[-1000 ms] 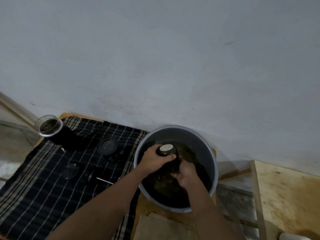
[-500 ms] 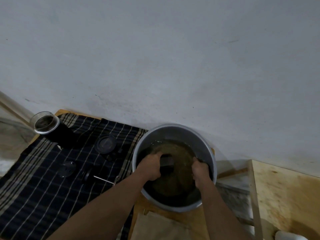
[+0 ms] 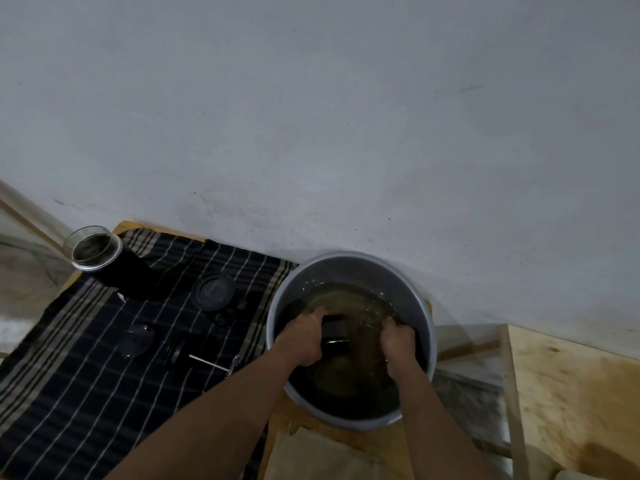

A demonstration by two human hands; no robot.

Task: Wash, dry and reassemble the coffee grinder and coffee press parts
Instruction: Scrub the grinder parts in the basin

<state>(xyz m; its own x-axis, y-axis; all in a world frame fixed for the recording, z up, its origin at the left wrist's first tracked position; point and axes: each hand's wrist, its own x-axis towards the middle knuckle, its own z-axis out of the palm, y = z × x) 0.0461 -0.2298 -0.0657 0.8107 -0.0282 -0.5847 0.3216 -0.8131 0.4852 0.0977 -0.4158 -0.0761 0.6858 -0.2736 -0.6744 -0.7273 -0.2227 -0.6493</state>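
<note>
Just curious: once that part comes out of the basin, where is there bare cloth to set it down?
The striped cloth is bare along its near-left stretch, below the disc and plunger. The middle is crowded: lid, disc, plunger, with the jar at the far corner.

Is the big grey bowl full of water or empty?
It has water in it, but not to the top. The grey bowl shows bare wall above the murky, rippling water, and both hands dip into it.
</note>
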